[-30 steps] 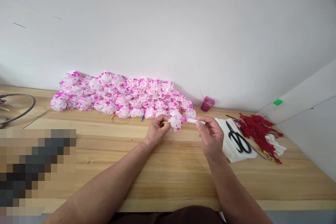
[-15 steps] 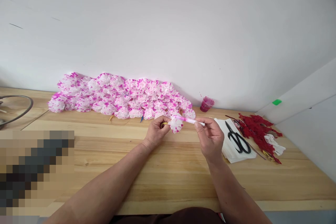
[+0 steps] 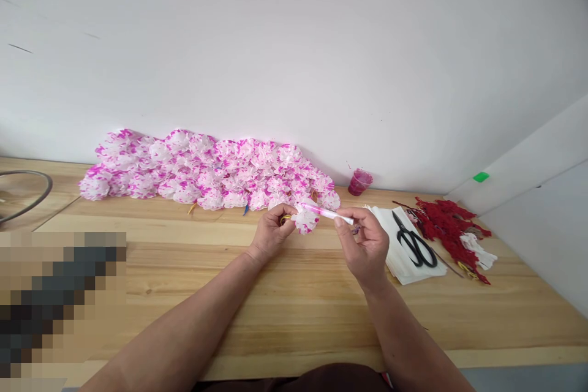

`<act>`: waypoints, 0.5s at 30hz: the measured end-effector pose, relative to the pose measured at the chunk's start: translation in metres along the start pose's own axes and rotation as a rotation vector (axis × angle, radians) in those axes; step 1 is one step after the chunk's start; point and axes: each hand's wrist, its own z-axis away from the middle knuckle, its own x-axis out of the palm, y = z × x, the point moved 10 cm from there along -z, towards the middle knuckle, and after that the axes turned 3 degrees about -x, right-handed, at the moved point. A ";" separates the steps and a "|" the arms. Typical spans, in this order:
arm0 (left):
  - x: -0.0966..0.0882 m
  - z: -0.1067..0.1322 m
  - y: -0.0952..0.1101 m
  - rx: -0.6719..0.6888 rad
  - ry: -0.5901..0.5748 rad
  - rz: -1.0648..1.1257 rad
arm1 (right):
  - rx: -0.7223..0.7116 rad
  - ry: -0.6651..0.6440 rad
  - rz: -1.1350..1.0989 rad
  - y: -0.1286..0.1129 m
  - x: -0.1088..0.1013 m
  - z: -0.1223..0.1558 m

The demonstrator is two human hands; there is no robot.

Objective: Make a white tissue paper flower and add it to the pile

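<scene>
Head — pink-stained stick (image 3: 329,214), paper flower (image 3: 305,223).

a dark maroon-brown, plain cloth garment (image 3: 344,378) covers the torso, its visible part rounded at the top. the bare, uncovered left forearm (image 3: 184,315) and the bare, uncovered right forearm (image 3: 408,331) taper towards the wrists, ending in an ungloved left hand (image 3: 272,234) and an ungloved right hand (image 3: 366,251).
</scene>
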 end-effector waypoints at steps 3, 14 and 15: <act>0.000 0.000 0.001 0.006 -0.005 0.017 | 0.062 0.064 -0.057 0.008 -0.007 0.000; 0.000 0.000 -0.002 -0.030 0.008 0.052 | -0.114 -0.012 0.061 -0.008 0.002 0.000; 0.000 0.000 -0.003 -0.038 0.008 0.057 | -0.126 -0.038 0.064 -0.010 0.005 0.001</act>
